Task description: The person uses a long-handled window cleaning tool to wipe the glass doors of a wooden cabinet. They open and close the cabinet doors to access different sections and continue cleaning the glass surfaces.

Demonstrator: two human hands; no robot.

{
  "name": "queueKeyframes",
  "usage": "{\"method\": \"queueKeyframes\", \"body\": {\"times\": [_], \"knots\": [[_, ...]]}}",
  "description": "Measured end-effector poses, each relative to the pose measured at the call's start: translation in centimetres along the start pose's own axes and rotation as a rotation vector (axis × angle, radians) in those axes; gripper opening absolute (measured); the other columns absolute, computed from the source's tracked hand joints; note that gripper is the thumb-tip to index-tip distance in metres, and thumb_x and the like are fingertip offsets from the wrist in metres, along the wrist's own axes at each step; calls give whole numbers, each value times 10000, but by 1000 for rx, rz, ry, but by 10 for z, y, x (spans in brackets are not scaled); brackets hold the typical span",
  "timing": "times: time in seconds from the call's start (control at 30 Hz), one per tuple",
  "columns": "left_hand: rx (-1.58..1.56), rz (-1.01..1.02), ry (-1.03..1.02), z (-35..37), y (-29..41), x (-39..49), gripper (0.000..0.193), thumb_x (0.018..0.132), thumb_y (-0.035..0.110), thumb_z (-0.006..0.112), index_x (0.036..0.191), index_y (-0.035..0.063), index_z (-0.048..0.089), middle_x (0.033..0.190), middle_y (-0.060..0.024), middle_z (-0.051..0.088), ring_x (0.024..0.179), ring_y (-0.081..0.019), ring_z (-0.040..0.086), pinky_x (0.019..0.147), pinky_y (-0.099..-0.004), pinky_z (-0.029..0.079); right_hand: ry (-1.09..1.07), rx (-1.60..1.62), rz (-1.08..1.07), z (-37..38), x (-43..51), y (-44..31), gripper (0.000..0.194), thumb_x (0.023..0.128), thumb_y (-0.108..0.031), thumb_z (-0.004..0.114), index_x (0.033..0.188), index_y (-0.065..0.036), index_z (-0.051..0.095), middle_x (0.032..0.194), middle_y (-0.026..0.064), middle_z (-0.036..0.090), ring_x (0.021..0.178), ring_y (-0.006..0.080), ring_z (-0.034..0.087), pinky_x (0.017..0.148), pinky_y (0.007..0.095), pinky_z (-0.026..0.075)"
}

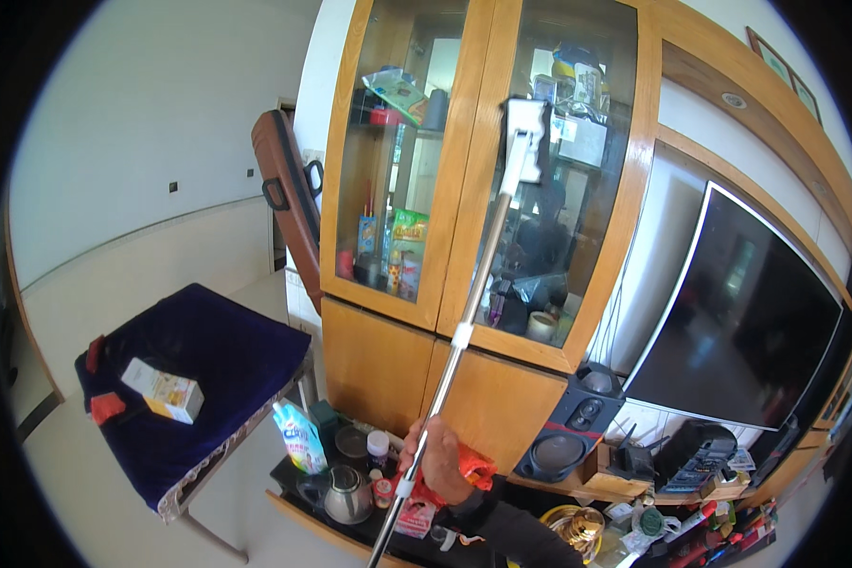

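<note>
My right hand (438,454) grips the metal pole (468,305) of a long-handled squeegee or window cleaner, its arm in a dark sleeve. The pole slants up from the bottom edge, with white plastic collars along it. At the top, the white cleaning head (527,138) with a dark rim lies over the right glass door (575,206) of a wooden display cabinet (376,355), near the door's left frame. Whether the head presses on the glass, I cannot tell. My left hand is out of view.
Beneath the cabinet, a low shelf holds a kettle (349,493), a detergent pouch (300,439) and jars. A speaker (564,426) and a large television (738,312) stand to the right. Left is a table with a dark blue cloth (213,348) and a box (163,390). A brown case (287,199) leans beside the cabinet.
</note>
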State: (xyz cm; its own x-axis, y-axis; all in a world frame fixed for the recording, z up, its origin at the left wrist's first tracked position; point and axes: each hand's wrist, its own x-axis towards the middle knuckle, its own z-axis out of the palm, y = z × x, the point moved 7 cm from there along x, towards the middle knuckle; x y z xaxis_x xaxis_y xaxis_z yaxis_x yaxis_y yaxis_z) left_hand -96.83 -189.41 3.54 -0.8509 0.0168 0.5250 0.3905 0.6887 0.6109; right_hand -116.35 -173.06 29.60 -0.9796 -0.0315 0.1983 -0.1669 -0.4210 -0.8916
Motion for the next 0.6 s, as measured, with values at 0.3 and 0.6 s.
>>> {"method": "queueKeyframes", "body": {"times": [0.3, 0.6], "knots": [[-136, 246, -55, 0, 66, 179, 221, 947, 235, 525, 864, 33, 559, 734, -128, 604, 621, -255, 571, 513, -360, 426, 17, -156, -355, 33, 107, -156, 500, 983, -514, 340, 882, -41, 467, 586, 22, 449, 386, 116, 470, 339, 254, 393], [-636, -9, -302, -33, 76, 273, 331, 982, 240, 430, 741, 31, 517, 586, -102, 536, 506, -231, 508, 481, -374, 376, 250, -410, -624, 68, 138, -236, 460, 1003, -453, 329, 953, -23, 485, 562, 13, 430, 353, 100, 409, 313, 242, 352]]}}
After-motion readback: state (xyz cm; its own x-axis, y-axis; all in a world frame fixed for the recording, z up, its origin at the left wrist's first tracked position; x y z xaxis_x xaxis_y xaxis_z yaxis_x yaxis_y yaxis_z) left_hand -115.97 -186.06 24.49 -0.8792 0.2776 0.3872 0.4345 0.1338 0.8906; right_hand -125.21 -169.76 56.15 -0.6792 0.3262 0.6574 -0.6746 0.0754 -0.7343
